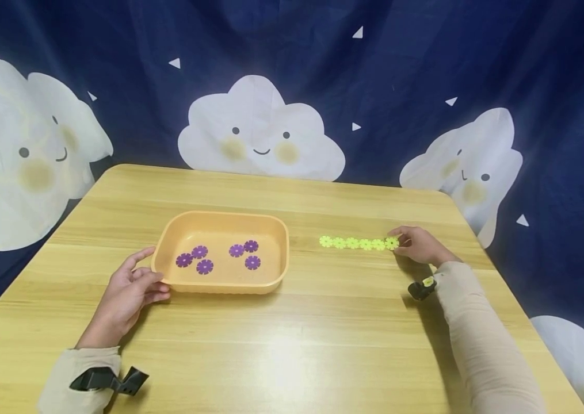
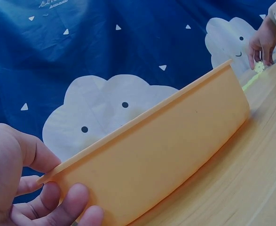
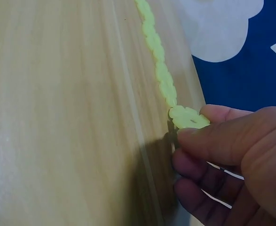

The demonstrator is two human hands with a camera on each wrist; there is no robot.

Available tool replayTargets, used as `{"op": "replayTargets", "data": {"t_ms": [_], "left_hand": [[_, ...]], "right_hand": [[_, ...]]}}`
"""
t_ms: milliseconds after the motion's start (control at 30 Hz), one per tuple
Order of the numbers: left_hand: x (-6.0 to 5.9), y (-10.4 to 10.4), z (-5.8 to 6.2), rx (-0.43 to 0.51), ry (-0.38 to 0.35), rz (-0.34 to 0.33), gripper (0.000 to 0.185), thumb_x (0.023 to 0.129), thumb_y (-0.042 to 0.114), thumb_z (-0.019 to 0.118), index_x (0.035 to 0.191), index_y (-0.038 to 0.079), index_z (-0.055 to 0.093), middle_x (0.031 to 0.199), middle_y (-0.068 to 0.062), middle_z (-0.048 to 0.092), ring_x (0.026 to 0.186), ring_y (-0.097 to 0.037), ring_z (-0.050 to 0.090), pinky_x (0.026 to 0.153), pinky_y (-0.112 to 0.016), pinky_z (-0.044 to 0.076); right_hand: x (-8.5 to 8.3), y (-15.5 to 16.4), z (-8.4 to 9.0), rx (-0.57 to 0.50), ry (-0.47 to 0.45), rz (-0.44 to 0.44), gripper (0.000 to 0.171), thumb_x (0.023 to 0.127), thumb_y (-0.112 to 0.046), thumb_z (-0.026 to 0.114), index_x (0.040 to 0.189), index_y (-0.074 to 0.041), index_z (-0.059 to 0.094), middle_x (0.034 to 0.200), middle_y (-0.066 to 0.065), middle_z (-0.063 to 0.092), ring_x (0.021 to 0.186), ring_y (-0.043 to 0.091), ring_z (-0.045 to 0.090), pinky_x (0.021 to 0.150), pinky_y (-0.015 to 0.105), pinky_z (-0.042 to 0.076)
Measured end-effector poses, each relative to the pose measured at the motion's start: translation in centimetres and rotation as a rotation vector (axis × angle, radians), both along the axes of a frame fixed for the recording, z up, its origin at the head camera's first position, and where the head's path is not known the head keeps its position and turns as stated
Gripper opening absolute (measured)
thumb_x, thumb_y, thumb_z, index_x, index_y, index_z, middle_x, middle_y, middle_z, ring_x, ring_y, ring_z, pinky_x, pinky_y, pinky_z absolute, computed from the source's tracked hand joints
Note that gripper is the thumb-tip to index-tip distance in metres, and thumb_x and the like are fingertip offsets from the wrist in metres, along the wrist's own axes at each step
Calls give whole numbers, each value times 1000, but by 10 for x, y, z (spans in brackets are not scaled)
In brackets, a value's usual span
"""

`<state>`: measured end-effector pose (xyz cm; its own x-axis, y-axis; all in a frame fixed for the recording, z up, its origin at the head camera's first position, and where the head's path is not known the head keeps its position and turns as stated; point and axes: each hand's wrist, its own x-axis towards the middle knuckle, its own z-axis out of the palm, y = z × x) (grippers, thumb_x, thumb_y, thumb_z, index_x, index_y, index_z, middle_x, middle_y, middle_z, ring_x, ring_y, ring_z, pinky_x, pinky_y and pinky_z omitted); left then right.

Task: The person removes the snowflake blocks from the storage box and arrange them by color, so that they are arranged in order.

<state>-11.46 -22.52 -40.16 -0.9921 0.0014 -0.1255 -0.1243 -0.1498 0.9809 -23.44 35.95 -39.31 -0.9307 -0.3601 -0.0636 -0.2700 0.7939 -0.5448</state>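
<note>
The left hand grips the near-left corner of the orange tray, thumb on the rim and fingers curled against the outer wall, which looks meant to keep the tray steady on the desk; five purple flowers lie loose on its floor. To the right of the tray, well apart from it, a chain of yellow-green flowers runs left to right on the desk, and the right hand pinches its rightmost flower between thumb and fingertips, likely so the linked row can be handled from one end
</note>
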Motion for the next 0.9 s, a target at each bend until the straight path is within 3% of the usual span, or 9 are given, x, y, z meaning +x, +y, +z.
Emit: {"op": "replayTargets", "data": {"t_ms": [367,900], "left_hand": [[1,0,0,-20,-15,7,61,95,-5,53,147,7,24,84,-5,62,67,-16,66,63,-32,61],[1,0,0,11,14,-5,57,94,-6,53,143,9,28,83,-5,61,66,-17,66,63,-32,61]], "right_hand": [[-2,7,-1,84,-8,13,39,85,-3,71,122,4,59,97,19,66,93,38,63,83,53,54],[-1,6,0,96,3,29,36,86,-5,72,119,3,62,92,13,66,89,32,62,80,50,54]]}}
